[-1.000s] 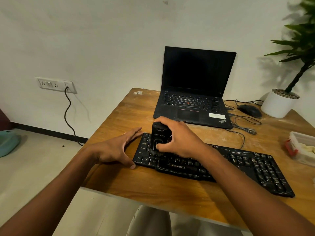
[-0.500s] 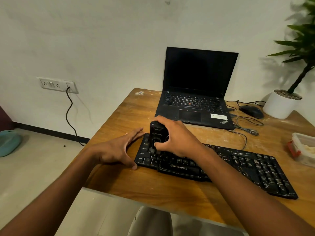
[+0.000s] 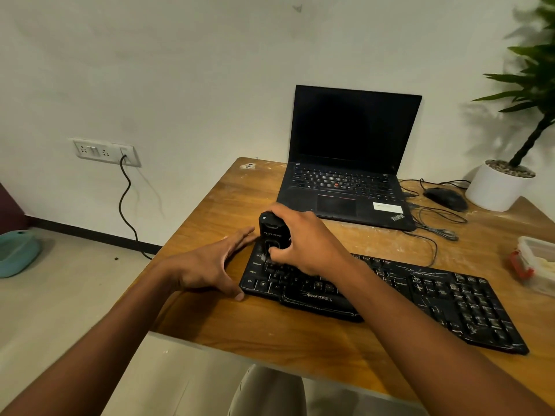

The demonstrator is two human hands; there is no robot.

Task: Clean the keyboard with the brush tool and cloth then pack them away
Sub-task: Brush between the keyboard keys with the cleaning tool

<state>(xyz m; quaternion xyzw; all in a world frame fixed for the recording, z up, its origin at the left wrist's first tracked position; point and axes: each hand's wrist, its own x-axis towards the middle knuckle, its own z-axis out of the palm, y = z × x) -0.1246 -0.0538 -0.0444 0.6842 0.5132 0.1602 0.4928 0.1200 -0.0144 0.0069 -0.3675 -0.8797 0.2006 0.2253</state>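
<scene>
Nearest the person, the wooden table [image 3: 270, 334] showed a bare strip along its front edge, and just beyond it the black keyboard [image 3: 450, 301] lay with its long axis running from the near left out toward the right, slightly slanted so that its right end sat closer to the table's front edge. The left hand [image 3: 207, 265] rested flat and spread on the table, gripping nothing, with its thumb against the keyboard's left front corner, apparently bracing it. Just beyond, the right hand [image 3: 303, 244] was clenched around the black brush tool [image 3: 271, 235], which stood upright with its lower end pressed onto the keys at the keyboard's far left; the bristles themselves were hidden by the fingers. From that grip nearly the whole keyboard stretched away to the right, and pale dust streaks showed plainly on the keys at that end, so the coming strokes would likely have to travel rightward along the long axis, a reach that suited the right hand while the left held the board. No cloth could be made out with certainty; a clear plastic box [image 3: 537, 262] at the table's right edge may have been the storage. Farther back stood an open laptop [image 3: 351, 163].
</scene>
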